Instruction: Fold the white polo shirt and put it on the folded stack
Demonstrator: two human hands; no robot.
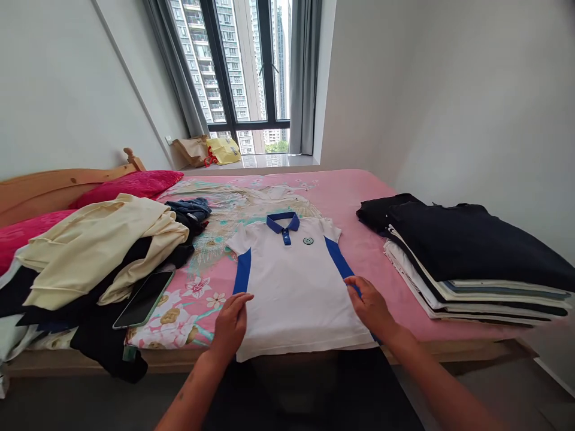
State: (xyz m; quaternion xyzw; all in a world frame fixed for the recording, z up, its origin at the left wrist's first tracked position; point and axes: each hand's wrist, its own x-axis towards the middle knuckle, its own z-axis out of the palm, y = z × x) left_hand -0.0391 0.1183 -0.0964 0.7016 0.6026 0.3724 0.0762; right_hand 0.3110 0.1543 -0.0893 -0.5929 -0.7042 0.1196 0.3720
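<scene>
A white polo shirt (300, 275) lies front up and spread out on the bed. It has a blue collar, blue side panels and a small round green badge on the chest; its hem hangs at the bed's front edge. My left hand (232, 320) is closed on the shirt's left side, low down, with fingers bent at the edge. On the opposite side my right hand (367, 304) pinches the blue panel between thumb and fingers. The undersides of both grips are hidden.
Loose clothes, a cream sweatshirt (108, 245) on top, are heaped at left beside a phone (144, 300). Folded clothes (476, 245) are stacked at right. Pink pillows (130, 187) lie by the wooden headboard (54, 187). Bags (223, 150) stand on the windowsill.
</scene>
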